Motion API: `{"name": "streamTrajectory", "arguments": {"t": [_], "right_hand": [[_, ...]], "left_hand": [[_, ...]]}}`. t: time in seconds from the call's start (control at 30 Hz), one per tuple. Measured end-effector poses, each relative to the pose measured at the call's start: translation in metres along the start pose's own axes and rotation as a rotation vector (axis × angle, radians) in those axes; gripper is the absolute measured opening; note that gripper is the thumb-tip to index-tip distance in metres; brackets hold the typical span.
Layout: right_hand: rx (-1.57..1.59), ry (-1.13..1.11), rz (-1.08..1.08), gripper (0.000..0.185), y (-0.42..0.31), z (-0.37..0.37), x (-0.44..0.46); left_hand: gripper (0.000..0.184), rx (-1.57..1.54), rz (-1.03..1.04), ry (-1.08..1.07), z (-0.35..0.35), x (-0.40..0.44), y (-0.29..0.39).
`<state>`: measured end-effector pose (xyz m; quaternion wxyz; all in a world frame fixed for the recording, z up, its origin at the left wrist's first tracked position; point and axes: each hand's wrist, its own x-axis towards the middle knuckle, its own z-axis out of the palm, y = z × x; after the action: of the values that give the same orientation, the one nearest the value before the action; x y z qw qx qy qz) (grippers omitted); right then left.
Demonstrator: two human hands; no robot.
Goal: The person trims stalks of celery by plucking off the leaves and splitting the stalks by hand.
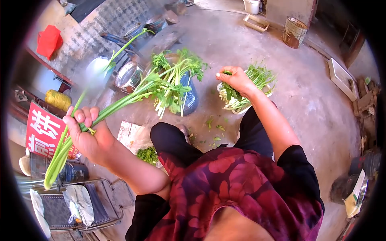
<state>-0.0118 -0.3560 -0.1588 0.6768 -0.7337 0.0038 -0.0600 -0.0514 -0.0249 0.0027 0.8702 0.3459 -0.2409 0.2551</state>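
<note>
My left hand (90,132) is closed around a bunch of celery (128,98), raised at the left with its pale stalk ends pointing down and its leafy tops reaching toward the middle. Dark green leaves (230,91) are pinched in my right hand (238,81), which is just above a white basket (242,109) filled with thin-stemmed greens (259,76). Between the hands stands a blue bucket (191,98) with more celery (177,86) lying across its top. Part of that pile overlaps the held bunch in view.
Torn leaves (217,127) lie scattered on the concrete floor, and chopped greens (148,155) are beside my left leg. A metal pot (129,76) stands behind the bunch. To the lower left is a chair (102,201), with a red sign (42,128) above it. A rusty bucket (294,33) stands far right.
</note>
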Motion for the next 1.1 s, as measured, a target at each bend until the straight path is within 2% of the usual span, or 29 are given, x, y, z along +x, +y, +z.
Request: {"name": "streamTrajectory", "arguments": {"t": [0.17, 0.27, 0.33, 0.37, 0.47, 0.5, 0.6, 0.7, 0.8, 0.83, 0.9, 0.97, 1.0, 1.07, 1.1], "right_hand": [[0.113, -0.177, -0.199, 0.019, -0.062, 0.01, -0.035], [0.023, -0.294, -0.382, 0.022, -0.082, 0.019, -0.034], [0.113, -0.444, -0.362, 0.03, -0.087, 0.025, -0.027], [0.059, -0.513, -0.331, 0.041, -0.09, 0.026, -0.024], [0.149, -0.569, -0.45, 0.05, -0.098, 0.039, -0.023], [0.065, -0.627, -0.48, 0.056, -0.093, 0.042, -0.018], [0.065, -0.652, -0.271, 0.043, -0.09, 0.053, -0.025], [0.028, -0.496, -0.546, 0.032, -0.093, 0.057, -0.036], [0.17, -0.468, -0.382, 0.027, -0.088, 0.057, -0.041], [0.146, -0.422, -0.439, 0.022, -0.083, 0.059, -0.039], [0.167, -0.416, -0.372, 0.021, -0.08, 0.057, -0.037], [0.128, -0.423, -0.355, 0.022, -0.08, 0.056, -0.036], [0.191, -0.496, -0.268, 0.028, -0.084, 0.057, -0.039], [0.162, -0.45, -0.449, 0.036, -0.09, 0.062, -0.044], [0.145, -0.454, -0.426, 0.041, -0.087, 0.063, -0.042]], "left_hand": [[0.02, -0.032, -0.072, 0.001, -0.003, 0.0, -0.005], [0.02, -0.07, -0.109, -0.027, 0.002, -0.001, -0.007], [0.019, -0.131, -0.188, -0.041, 0.003, 0.0, -0.009], [0.018, -0.16, -0.225, -0.046, 0.003, -0.001, -0.009], [0.018, -0.226, -0.319, 0.015, 0.004, -0.001, -0.013], [0.017, -0.231, -0.347, 0.049, 0.005, -0.001, -0.014], [0.014, -0.275, -0.427, 0.07, 0.004, -0.002, -0.016], [0.013, -0.317, -0.469, 0.116, -0.001, -0.001, -0.017], [0.017, -0.316, -0.483, 0.16, -0.004, 0.001, -0.022], [0.018, -0.309, -0.483, 0.176, -0.004, 0.001, -0.023], [0.021, -0.293, -0.486, 0.228, -0.004, 0.002, -0.027], [0.019, -0.297, -0.494, 0.252, -0.006, 0.002, -0.03], [0.018, -0.281, -0.483, 0.254, -0.006, 0.001, -0.031], [0.018, -0.248, -0.463, 0.257, -0.005, -0.001, -0.034], [0.019, -0.261, -0.452, 0.237, -0.008, -0.001, -0.035]]}}
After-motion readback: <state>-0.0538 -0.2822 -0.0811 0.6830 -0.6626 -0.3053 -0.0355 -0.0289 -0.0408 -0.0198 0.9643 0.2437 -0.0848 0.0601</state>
